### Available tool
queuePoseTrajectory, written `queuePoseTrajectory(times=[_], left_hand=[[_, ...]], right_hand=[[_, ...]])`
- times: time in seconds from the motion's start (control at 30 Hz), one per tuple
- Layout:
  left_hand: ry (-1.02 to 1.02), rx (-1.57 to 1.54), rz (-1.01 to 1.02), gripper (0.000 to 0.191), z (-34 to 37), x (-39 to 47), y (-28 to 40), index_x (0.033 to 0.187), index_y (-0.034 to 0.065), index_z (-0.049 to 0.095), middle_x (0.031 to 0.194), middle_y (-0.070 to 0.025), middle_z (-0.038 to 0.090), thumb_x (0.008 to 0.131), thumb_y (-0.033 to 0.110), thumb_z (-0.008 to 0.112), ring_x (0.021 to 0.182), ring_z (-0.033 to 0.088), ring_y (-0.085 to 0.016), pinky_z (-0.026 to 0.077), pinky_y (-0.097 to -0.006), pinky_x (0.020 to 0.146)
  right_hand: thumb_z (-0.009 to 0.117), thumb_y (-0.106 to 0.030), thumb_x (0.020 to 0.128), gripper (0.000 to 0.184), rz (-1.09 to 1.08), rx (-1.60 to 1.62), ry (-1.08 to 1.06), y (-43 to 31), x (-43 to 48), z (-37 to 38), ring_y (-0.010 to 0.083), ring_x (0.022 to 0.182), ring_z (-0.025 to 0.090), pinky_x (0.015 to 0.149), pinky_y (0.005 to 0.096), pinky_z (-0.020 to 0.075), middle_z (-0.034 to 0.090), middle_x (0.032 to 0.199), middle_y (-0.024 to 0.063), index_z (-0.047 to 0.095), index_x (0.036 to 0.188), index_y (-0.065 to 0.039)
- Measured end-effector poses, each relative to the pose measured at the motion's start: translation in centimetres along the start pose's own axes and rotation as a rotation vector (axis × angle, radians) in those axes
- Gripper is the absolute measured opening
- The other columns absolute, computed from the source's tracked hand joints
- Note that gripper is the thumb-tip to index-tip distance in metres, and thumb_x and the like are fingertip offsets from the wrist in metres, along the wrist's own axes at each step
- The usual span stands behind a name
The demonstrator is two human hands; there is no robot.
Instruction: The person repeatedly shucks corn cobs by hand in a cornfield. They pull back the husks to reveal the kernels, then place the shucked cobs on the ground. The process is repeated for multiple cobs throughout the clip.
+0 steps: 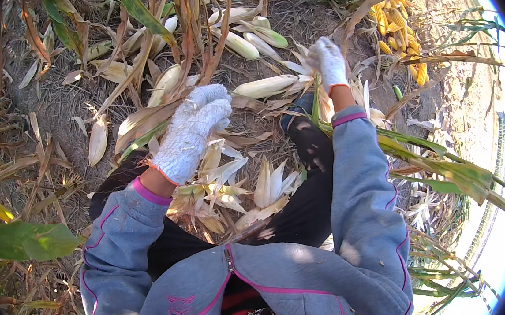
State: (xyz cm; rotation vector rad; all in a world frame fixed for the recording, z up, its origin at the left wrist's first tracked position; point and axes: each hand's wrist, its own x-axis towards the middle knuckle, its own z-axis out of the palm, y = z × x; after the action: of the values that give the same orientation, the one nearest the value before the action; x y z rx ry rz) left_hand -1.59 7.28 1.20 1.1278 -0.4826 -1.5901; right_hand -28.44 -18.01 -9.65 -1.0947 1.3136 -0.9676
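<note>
My left hand (pixel 198 128), in a white knit glove with dry silk strands stuck to it, is bent over the ground with its back up. Its fingers curl inward, and the palm side is hidden. Off to the right is my right hand (pixel 329 59), also gloved, with fingers bent and slightly blurred; anything inside it is hidden. Between the hands lies a corn ear in pale husk (pixel 268 86). Opened, emptied corn husks (pixel 222 174) are heaped between my legs, and another split husk (pixel 269 185) sits beside them.
Several unhusked corn ears (pixel 240 43) lie ahead among standing dry corn stalks (pixel 187 21). A pile of husked yellow cobs (pixel 395 22) is at the far right. A leafy stalk (pixel 447 164) slants beside my right arm, and a green leaf (pixel 26 241) juts in at left.
</note>
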Motion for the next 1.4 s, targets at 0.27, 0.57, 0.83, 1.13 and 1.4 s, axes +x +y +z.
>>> queuePoseTrajectory(times=[0.27,0.57,0.83,1.13,1.4], left_hand=[[0.002,0.153,-0.124,0.036,1.0,0.1,1.0,0.127,0.0022,0.052,0.120,-0.0092,0.060,0.097,0.022,0.055,0.111,0.058,-0.020,0.045,-0.0375,0.100],[0.001,0.138,-0.219,0.037,1.7,-0.2,1.2,0.126,0.0000,0.052,0.121,-0.0111,0.060,0.095,0.019,0.055,0.113,0.057,-0.022,0.044,-0.0394,0.102],[-0.108,0.234,-0.160,0.034,1.4,-0.4,0.7,0.125,0.0007,0.053,0.118,-0.0094,0.060,0.097,0.020,0.053,0.112,0.057,-0.020,0.045,-0.0382,0.100],[-0.225,0.926,0.253,0.031,0.0,-0.1,-1.2,0.120,0.0013,0.056,0.115,-0.0101,0.060,0.091,0.013,0.058,0.110,0.058,-0.023,0.047,-0.0356,0.094],[-0.325,2.024,0.531,0.048,-3.2,-0.7,-2.5,0.133,0.0128,0.051,0.120,-0.0068,0.057,0.085,0.020,0.055,0.113,0.053,-0.029,0.044,-0.0432,0.091]], right_hand=[[0.055,-0.018,0.083,0.046,-0.377,-1.623,-0.424,13.8,0.5,2.8,0.0312,0.123,0.052,0.100,0.0430,0.0423,0.058,0.124,0.0131,0.056,0.128,-0.012],[0.050,-0.022,0.096,0.026,-0.157,-1.773,-0.370,20.8,1.9,3.3,0.0250,0.085,0.071,0.073,0.0366,0.0561,0.072,0.098,0.0051,0.070,0.110,-0.015],[0.075,-0.031,0.070,0.041,-0.018,-1.703,-0.517,16.7,-5.1,5.4,0.0268,0.102,0.066,0.084,0.0400,0.0531,0.068,0.105,0.0119,0.067,0.105,-0.010],[0.070,-0.048,0.078,0.055,0.870,-0.223,-0.448,21.4,-16.7,7.9,0.0230,0.077,0.068,0.075,0.0370,0.0559,0.070,0.089,0.0096,0.068,0.108,-0.002],[0.063,-0.055,0.086,0.059,1.115,0.498,-0.432,14.9,-23.9,11.5,0.0234,0.093,0.064,0.082,0.0419,0.0538,0.064,0.108,0.0080,0.054,0.125,-0.012]])
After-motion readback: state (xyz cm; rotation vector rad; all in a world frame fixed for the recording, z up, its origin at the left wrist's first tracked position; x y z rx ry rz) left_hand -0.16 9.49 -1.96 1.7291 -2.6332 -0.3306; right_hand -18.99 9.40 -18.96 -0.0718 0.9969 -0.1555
